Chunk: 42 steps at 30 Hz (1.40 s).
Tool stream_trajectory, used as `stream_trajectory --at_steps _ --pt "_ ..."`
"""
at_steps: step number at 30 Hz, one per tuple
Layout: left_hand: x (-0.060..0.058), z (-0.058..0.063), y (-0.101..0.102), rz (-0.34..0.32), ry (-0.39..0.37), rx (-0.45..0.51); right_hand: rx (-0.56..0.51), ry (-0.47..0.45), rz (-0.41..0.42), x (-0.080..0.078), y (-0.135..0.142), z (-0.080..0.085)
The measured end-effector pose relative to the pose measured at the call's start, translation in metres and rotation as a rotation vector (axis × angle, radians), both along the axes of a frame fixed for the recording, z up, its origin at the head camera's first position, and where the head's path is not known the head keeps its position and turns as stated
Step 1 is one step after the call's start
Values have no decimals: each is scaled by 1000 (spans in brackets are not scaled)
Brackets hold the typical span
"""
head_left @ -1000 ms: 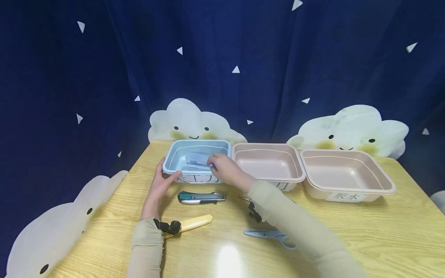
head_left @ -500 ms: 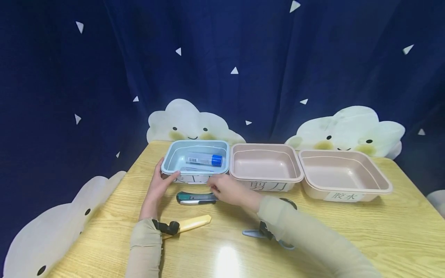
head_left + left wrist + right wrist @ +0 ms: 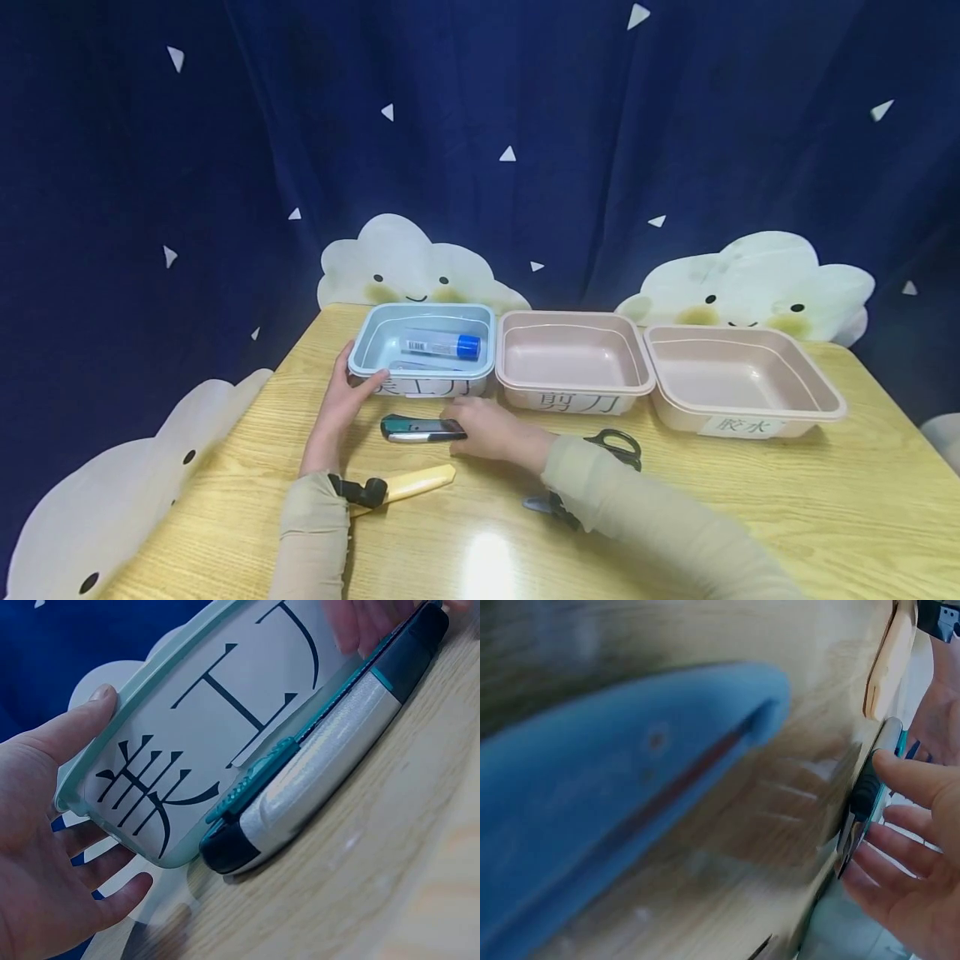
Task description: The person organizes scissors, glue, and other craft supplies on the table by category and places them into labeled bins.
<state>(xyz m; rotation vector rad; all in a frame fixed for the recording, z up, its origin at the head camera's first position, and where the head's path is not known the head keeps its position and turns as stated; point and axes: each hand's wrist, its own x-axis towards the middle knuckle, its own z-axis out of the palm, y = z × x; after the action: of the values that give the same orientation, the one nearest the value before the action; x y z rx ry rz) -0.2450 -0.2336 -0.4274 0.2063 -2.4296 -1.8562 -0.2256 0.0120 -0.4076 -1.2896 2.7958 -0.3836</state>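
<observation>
At the left end of the row, my left hand [image 3: 342, 408] holds the light blue bin [image 3: 360, 342], its thumb on the front rim and fingers along the side. In the bin lie a clear glue tube with a blue cap [image 3: 468, 347] and another clear item partly hidden by the front wall. A green, black and silver utility knife [image 3: 412, 428] lies on the table before the bin. My right hand [image 3: 487, 429] is at the knife's blade end, covering it in the head view. In the right wrist view its thumb [image 3: 904, 776] and extended fingers stand around that end.
Two pink bins, one in the middle [image 3: 504, 367] and one at right [image 3: 832, 400], stand beside the blue one. Black-handled scissors [image 3: 621, 446] and blue scissors [image 3: 536, 505] lie near my right forearm. A long yellow object [image 3: 423, 481] lies by my left wrist.
My right hand has come out of the blue bin, leaving the blue-capped tube inside, and moved down to the utility knife. My left hand stays on the bin.
</observation>
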Motion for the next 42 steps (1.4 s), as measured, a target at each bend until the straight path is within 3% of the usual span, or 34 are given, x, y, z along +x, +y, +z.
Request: stream_trajectory --at_steps 10,23,31,42 --pt "1 -2 0 -5 0 8 48 34 -49 -2 -11 -9" --pt "3 -1 0 0 -8 2 42 87 -17 -1 -14 -8" --pt "2 -2 -1 -2 -2 -14 33 94 8 1 -5 -6" --pt "0 0 0 -6 -5 -11 -18 109 18 13 22 9"
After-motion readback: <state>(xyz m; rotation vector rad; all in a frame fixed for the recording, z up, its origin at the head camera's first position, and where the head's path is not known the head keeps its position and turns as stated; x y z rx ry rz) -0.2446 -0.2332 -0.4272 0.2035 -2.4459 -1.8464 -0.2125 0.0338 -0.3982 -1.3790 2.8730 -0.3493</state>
